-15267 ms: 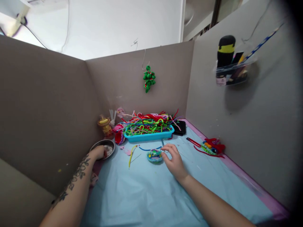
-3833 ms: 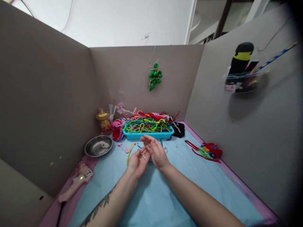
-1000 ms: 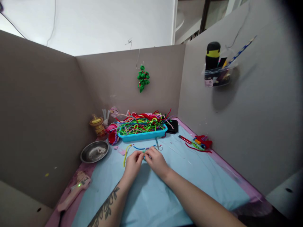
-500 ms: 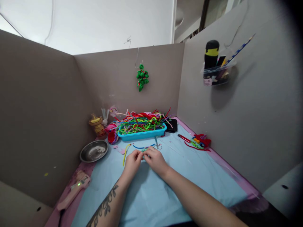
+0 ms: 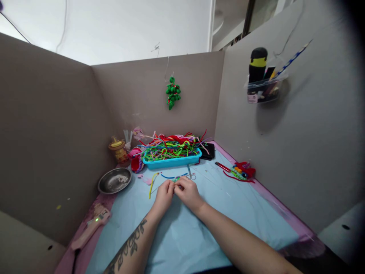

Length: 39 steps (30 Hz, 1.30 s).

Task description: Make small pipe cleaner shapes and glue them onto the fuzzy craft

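The left hand [image 5: 164,193] and right hand [image 5: 188,192] are held together above a light-blue cover [image 5: 182,243].
The fingers are curled, their tips drawn in close; what is pinched cannot be told. Just beyond them, a turquoise craft piece [image 5: 176,179] is partly hidden; farther off, a blue pipe cleaner [image 5: 168,177] and scissors [image 5: 189,172] are seen, with a yellow pipe cleaner [image 5: 152,185] to their left.

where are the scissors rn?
Head view, centre: the scissors lie on the blue sheet, just beyond the right hand, between it and the blue tray.
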Each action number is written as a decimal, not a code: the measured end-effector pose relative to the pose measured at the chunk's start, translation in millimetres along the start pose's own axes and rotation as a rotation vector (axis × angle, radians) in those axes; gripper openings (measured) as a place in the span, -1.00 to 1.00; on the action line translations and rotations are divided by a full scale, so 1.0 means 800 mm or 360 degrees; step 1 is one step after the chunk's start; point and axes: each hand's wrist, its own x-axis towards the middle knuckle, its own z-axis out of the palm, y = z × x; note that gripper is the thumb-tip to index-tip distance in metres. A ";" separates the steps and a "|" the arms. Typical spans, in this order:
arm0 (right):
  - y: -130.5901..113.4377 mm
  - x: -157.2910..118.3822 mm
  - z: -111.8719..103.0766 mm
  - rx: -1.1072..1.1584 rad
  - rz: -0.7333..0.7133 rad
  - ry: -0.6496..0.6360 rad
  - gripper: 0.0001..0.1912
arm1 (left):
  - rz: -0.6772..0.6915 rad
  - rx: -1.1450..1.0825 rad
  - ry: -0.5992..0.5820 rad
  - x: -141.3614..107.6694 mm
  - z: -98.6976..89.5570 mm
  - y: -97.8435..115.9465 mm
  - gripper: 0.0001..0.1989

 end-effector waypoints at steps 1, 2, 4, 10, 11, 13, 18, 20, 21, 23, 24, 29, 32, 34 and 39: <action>-0.001 0.000 0.000 -0.0010 0.0000 0.0010 -0.81 | 0.0020 0.0034 0.0023 0.000 0.001 0.001 -0.73; -0.001 0.000 0.000 -0.0024 -0.0001 0.0017 -0.82 | 0.0039 0.0065 0.0047 0.000 0.003 0.002 -0.73; -0.002 0.000 -0.001 -0.0054 -0.0014 0.0018 -0.82 | 0.0070 0.0118 0.0092 -0.001 0.005 0.003 -0.74; -0.001 0.002 -0.004 -0.0062 -0.0063 -0.0023 -0.82 | 0.0185 0.0245 0.0176 -0.002 0.006 -0.002 -0.75; -0.002 0.002 -0.004 -0.0036 -0.0025 -0.0020 -0.82 | 0.0199 0.0241 0.0174 -0.002 0.004 -0.002 -0.76; -0.002 0.004 -0.004 0.0044 0.0105 -0.0015 -0.84 | 0.0184 0.0171 0.0131 -0.002 -0.001 -0.001 -0.80; -0.007 0.006 -0.005 0.0280 0.0399 -0.0123 -0.87 | 0.0052 -0.0061 -0.0114 -0.001 -0.009 0.002 -0.80; -0.010 0.006 -0.004 0.0313 0.0428 -0.0131 -0.85 | 0.0086 -0.0030 -0.0113 -0.002 -0.009 0.003 -0.75; -0.011 0.005 -0.004 0.0311 0.0428 -0.0109 -0.84 | 0.0113 0.0002 -0.0089 -0.002 -0.008 0.002 -0.72; -0.013 0.003 -0.001 0.0293 0.0415 -0.0045 -0.82 | 0.0149 0.0059 -0.0019 -0.003 -0.004 0.001 -0.69; -0.013 0.002 0.001 0.0280 0.0404 -0.0020 -0.81 | 0.0156 0.0074 0.0011 -0.004 -0.003 0.000 -0.69; -0.013 0.000 0.005 0.0231 0.0368 0.0001 -0.79 | 0.0079 -0.0017 0.0054 -0.002 0.002 -0.005 -0.68; -0.015 0.001 0.003 0.0249 0.0368 -0.0018 -0.80 | -0.0036 -0.0220 0.0023 -0.002 0.003 -0.002 -0.67; -0.016 0.002 0.000 0.0257 0.0363 -0.0034 -0.80 | -0.0115 -0.0391 -0.0028 -0.003 0.004 0.000 -0.67; -0.016 0.003 -0.002 0.0256 0.0338 -0.0060 -0.80 | -0.0254 -0.0621 -0.0097 -0.003 0.006 0.002 -0.68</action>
